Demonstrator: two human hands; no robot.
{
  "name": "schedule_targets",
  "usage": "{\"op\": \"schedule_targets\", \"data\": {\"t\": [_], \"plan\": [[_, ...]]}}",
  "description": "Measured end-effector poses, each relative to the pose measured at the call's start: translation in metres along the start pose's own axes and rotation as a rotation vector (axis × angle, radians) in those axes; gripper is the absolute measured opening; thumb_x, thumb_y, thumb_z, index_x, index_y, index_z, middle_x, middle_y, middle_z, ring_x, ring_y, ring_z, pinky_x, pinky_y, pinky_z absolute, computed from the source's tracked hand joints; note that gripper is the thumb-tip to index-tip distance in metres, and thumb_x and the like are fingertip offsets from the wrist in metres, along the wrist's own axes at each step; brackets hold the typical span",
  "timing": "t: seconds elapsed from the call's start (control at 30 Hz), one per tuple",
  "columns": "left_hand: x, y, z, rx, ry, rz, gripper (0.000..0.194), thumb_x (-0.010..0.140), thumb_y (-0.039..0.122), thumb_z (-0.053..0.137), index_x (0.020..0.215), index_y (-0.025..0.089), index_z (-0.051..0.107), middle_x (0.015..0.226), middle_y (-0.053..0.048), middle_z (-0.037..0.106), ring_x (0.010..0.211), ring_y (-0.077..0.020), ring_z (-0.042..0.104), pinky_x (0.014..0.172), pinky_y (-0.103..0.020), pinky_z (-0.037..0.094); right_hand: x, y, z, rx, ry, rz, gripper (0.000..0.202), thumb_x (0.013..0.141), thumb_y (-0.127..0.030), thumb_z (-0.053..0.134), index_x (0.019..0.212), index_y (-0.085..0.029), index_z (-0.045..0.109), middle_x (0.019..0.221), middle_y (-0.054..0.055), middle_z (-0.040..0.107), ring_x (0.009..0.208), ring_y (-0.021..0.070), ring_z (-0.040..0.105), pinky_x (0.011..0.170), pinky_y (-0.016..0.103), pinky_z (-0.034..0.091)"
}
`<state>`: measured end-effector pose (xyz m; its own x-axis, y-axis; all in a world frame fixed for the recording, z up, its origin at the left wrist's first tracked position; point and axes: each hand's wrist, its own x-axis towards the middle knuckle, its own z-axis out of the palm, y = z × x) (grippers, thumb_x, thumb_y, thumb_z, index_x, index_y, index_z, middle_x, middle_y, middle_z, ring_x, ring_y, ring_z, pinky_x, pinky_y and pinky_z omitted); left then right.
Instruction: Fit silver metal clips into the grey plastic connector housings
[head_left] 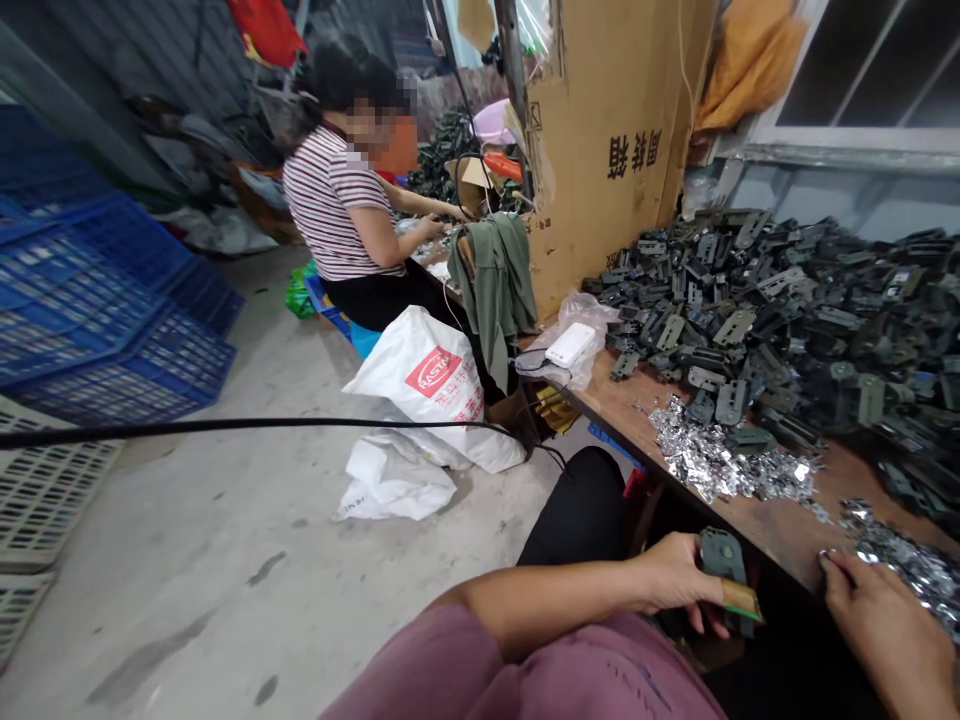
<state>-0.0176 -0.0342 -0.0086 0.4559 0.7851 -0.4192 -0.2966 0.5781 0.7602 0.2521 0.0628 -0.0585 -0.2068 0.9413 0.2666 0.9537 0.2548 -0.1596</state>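
My left hand (679, 580) is closed around a dark grey-green plastic part (721, 560), held over my lap beside the table edge. Its thumb is wrapped in brownish tape with a green edge. My right hand (885, 620) rests at the edge of the wooden table (787, 525), thumb and index finger pinched together; anything between them is too small to name. Just beyond it lies a small heap of shiny metal pieces (900, 555). Another heap of shiny clips (720, 465) sits further up the table, in front of a large pile of dark plastic parts (817, 320).
A person in a striped shirt (337, 200) sits working further along. A white power bank (571, 345) lies by a big cardboard sheet (600, 130). White sacks (427, 385) stand on the floor, blue crates (112, 290) at left. A black cable (262, 424) crosses the view.
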Motion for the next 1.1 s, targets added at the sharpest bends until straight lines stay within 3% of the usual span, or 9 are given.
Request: {"op": "schedule_targets", "data": {"t": [0.1,0.27,0.43,0.6,0.73,0.87,0.97,1.1], "plan": [[-0.007,0.002,0.003,0.018,0.017,0.032,0.059,0.043,0.052,0.090,0.080,0.015,0.064,0.069,0.001,0.066,0.047,-0.0099,0.061,0.039,-0.019,0.042,-0.003,-0.005,-0.002,-0.131,0.030,-0.032,0.049,0.091,-0.046,0.033,0.095,-0.018,0.073,0.093,0.014,0.070,0.078,0.0294,0.068,0.071,0.042,0.054],[-0.014,-0.003,0.010,0.028,0.017,0.049,0.058,0.045,0.053,0.089,0.079,0.014,0.063,0.067,0.001,0.065,0.048,-0.0106,0.061,0.040,-0.019,0.042,0.000,-0.016,-0.009,-0.112,0.117,-0.049,0.049,0.092,-0.047,0.034,0.095,-0.019,0.074,0.091,0.011,0.071,0.077,0.0282,0.069,0.066,0.039,0.055],[-0.022,-0.003,0.010,0.014,0.049,0.072,0.057,0.045,0.050,0.089,0.081,0.014,0.064,0.069,0.000,0.066,0.050,-0.0100,0.061,0.041,-0.018,0.042,0.013,-0.017,-0.011,-0.110,0.007,-0.130,0.040,0.092,-0.042,0.039,0.089,-0.024,0.075,0.088,0.013,0.071,0.071,0.0296,0.068,0.060,0.041,0.051],[-0.026,-0.001,0.003,0.011,0.114,0.072,0.056,0.050,0.050,0.088,0.084,0.013,0.062,0.067,-0.001,0.067,0.047,-0.0113,0.061,0.037,-0.018,0.042,0.012,-0.021,-0.020,-0.084,-0.066,-0.054,0.037,0.093,-0.038,0.041,0.098,-0.021,0.074,0.089,0.016,0.070,0.075,0.0332,0.068,0.062,0.043,0.050],[-0.021,0.001,-0.002,0.010,0.157,0.077,0.054,0.054,0.050,0.087,0.083,0.012,0.061,0.065,-0.001,0.066,0.046,-0.0105,0.060,0.036,-0.017,0.041,0.004,-0.030,-0.028,-0.032,-0.090,0.033,0.029,0.091,-0.035,0.052,0.098,-0.016,0.073,0.093,0.015,0.070,0.088,0.0299,0.067,0.075,0.039,0.050],[-0.010,0.008,-0.005,0.037,0.176,0.054,0.055,0.053,0.049,0.088,0.082,0.013,0.059,0.065,0.000,0.066,0.050,-0.0111,0.063,0.039,-0.016,0.043,0.001,-0.030,-0.029,-0.042,-0.109,0.098,0.025,0.093,-0.028,0.051,0.096,-0.019,0.074,0.088,0.008,0.068,0.080,0.0209,0.063,0.073,0.031,0.048],[-0.003,0.014,-0.007,0.051,0.147,0.045,0.053,0.054,0.049,0.087,0.080,0.012,0.059,0.066,-0.002,0.067,0.052,-0.0111,0.063,0.041,-0.016,0.044,0.002,-0.032,-0.029,-0.068,-0.046,0.059,0.025,0.096,-0.028,0.051,0.097,-0.019,0.074,0.085,0.007,0.068,0.078,0.0186,0.060,0.071,0.027,0.044],[0.004,0.018,-0.006,0.065,0.112,0.044,0.048,0.058,0.047,0.085,0.081,0.013,0.060,0.065,-0.002,0.067,0.048,-0.0089,0.059,0.041,-0.016,0.042,0.009,-0.045,-0.031,-0.175,0.020,-0.098,0.030,0.100,-0.028,0.045,0.097,-0.018,0.073,0.079,0.006,0.065,0.077,0.0182,0.054,0.068,0.027,0.038]]}}
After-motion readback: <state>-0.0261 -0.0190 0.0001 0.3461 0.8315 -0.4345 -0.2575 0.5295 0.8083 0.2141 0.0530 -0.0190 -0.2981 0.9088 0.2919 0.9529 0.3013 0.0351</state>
